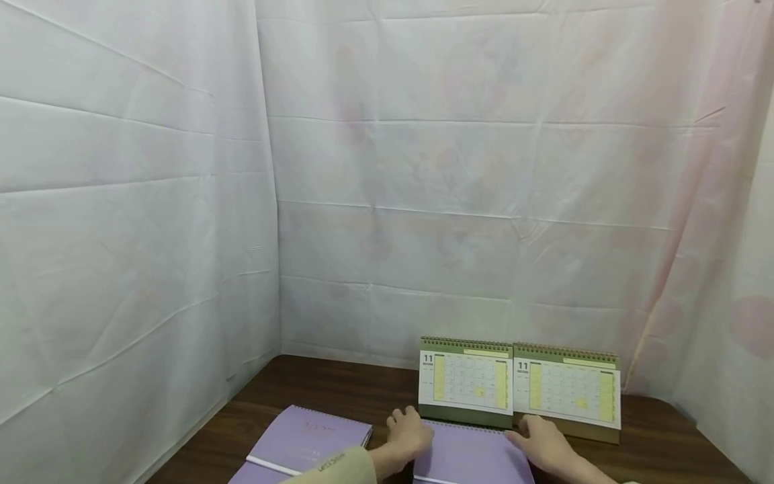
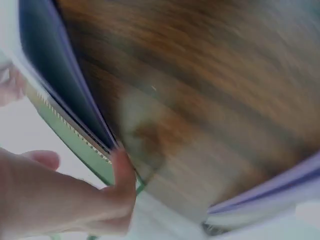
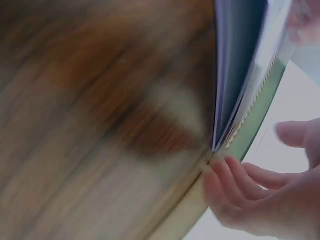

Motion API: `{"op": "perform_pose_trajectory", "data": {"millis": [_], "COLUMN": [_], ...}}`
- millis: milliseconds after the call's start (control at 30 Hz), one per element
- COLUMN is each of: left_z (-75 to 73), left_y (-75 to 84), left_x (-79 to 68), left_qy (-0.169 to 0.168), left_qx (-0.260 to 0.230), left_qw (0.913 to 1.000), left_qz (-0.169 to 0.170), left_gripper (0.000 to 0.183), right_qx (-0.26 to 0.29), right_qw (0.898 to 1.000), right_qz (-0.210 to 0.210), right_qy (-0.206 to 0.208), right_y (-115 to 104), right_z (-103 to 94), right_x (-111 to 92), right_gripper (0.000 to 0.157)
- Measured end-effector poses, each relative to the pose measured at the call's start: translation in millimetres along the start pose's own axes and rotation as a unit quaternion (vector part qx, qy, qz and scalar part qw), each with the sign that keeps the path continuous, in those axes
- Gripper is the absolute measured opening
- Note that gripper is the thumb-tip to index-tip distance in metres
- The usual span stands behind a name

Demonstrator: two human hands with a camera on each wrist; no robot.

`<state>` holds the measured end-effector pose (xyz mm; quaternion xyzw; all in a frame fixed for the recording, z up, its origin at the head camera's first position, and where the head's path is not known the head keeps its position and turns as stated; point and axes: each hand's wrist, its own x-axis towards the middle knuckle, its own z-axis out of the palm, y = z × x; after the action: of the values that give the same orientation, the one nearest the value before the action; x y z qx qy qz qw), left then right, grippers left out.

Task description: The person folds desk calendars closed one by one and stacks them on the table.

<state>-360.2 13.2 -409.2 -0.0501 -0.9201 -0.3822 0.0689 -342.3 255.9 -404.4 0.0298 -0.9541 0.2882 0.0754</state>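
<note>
A purple desk calendar (image 1: 468,452) with a spiral along its top edge and a white band lies low in the head view. My left hand (image 1: 410,433) is at its upper left corner; in the left wrist view, a fingertip (image 2: 122,157) touches that corner and the thumb stays apart. At the opposite upper corner, my right hand (image 1: 544,444) has its fingers (image 3: 232,175) bent loosely against the edge, its thumb lifted away. Behind stand two green desk calendars, the left one (image 1: 465,380) and the right one (image 1: 565,390), both showing 11. Neither hand visibly grips anything.
A second purple desk calendar (image 1: 308,440) with a white band lies to the left, partly covered by my left sleeve (image 1: 341,468). All rest on a dark wooden table (image 1: 338,380). Pale hanging sheets (image 1: 393,168) enclose the table's back and sides.
</note>
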Motion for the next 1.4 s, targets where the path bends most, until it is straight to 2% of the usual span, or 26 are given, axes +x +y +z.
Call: {"op": "perform_pose_trajectory", "data": {"millis": [33, 100, 167, 267, 300, 333, 367, 400, 467, 500, 567, 600, 667, 700, 733, 800, 867, 967, 1000, 1100, 1200, 1400], "left_z": [2.5, 7.5, 11.9, 14.8, 15.0, 15.2, 15.2, 15.0, 14.4, 14.1, 13.1, 13.1, 13.8, 14.5, 15.4, 18.0, 20.0, 22.9, 23.8, 26.8, 28.5, 28.1], "left_y": [-0.5, -1.7, -3.2, -3.2, -3.3, -3.4, -3.1, -3.2, -4.3, -5.2, -6.7, -7.5, -8.5, -8.7, -8.7, -9.1, -9.9, -11.1, -11.5, -12.9, -13.6, -13.0], "left_x": [-0.4, -2.6, -5.7, -13.1, -15.1, -17.5, -19.9, -22.1, -25.1, -25.9, -28.1, -28.8, -29.8, -30.0, -30.2, -29.6, -28.6, -26.6, -26.4, -25.1, -25.5, -25.5], "left_qy": [-0.002, -0.022, -0.061, -0.143, -0.17, -0.193, -0.213, -0.228, -0.249, -0.254, -0.263, -0.265, -0.266, -0.267, -0.266, -0.26, -0.258, -0.258, -0.261, -0.26, -0.259, -0.265], "left_qx": [0.031, 0.094, 0.142, 0.189, 0.221, 0.238, 0.241, 0.259, 0.268, 0.281, 0.278, 0.279, 0.264, 0.262, 0.249, 0.241, 0.247, 0.265, 0.256, 0.268, 0.263, 0.26], "left_qw": [0.9988, 0.9888, 0.9722, 0.9469, 0.9311, 0.9197, 0.9134, 0.9018, 0.8902, 0.8822, 0.88, 0.8779, 0.8841, 0.8852, 0.8918, 0.8996, 0.8995, 0.894, 0.8974, 0.8935, 0.8972, 0.8964], "left_qz": [0.038, 0.114, 0.176, 0.217, 0.235, 0.246, 0.249, 0.26, 0.271, 0.28, 0.281, 0.284, 0.279, 0.277, 0.269, 0.256, 0.252, 0.253, 0.248, 0.25, 0.242, 0.242], "left_gripper": [0.035, 0.042, 0.049, 0.06, 0.064, 0.066, 0.067, 0.07, 0.07, 0.072, 0.072, 0.072, 0.07, 0.07, 0.067, 0.063, 0.063, 0.062, 0.061, 0.061, 0.061, 0.06], "right_qx": [-0.02, -0.055, -0.09, -0.143, -0.173, -0.208, -0.245, -0.278, -0.339, -0.356, -0.373, -0.379, -0.384, -0.383, -0.38, -0.373, -0.363, -0.36, -0.36, -0.361, -0.365, -0.368], "right_qw": [0.999, 0.993, 0.984, 0.972, 0.964, 0.953, 0.939, 0.924, 0.888, 0.875, 0.857, 0.851, 0.846, 0.846, 0.847, 0.85, 0.853, 0.853, 0.853, 0.856, 0.86, 0.862], "right_qz": [-0.035, -0.098, -0.144, -0.183, -0.198, -0.214, -0.231, -0.248, -0.279, -0.289, -0.305, -0.308, -0.312, -0.311, -0.309, -0.304, -0.303, -0.303, -0.303, -0.299, -0.293, -0.286], "right_qy": [0.018, 0.038, 0.048, 0.044, 0.047, 0.057, 0.072, 0.091, 0.137, 0.156, 0.183, 0.191, 0.201, 0.204, 0.208, 0.214, 0.221, 0.225, 0.225, 0.219, 0.207, 0.2], "right_y": [-3.2, -8.6, -12.4, -11.9, -10.2, -8.0, -5.1, -2.1, 4.2, 7.1, 12.8, 15.0, 19.0, 20.2, 21.0, 22.2, 22.8, 23.3, 23.2, 22.6, 21.0, 20.7], "right_z": [2.2, 8.4, 18.4, 39.1, 46.0, 53.1, 59.5, 65.2, 74.8, 78.9, 85.4, 88.2, 93.1, 95.3, 97.6, 101.8, 105.2, 107.5, 107.8, 107.1, 106.0, 107.0], "right_x": [-2.6, -9.3, -18.1, -32.6, -36.6, -40.1, -42.8, -45.3, -47.1, -47.7, -48.8, -49.2, -49.7, -49.8, -49.7, -49.2, -48.9, -49.0, -49.2, -50.0, -51.5, -52.2], "right_gripper": [0.037, 0.057, 0.072, 0.089, 0.093, 0.096, 0.099, 0.103, 0.106, 0.106, 0.106, 0.106, 0.105, 0.106, 0.106, 0.108, 0.11, 0.111, 0.11, 0.109, 0.108, 0.106]}}
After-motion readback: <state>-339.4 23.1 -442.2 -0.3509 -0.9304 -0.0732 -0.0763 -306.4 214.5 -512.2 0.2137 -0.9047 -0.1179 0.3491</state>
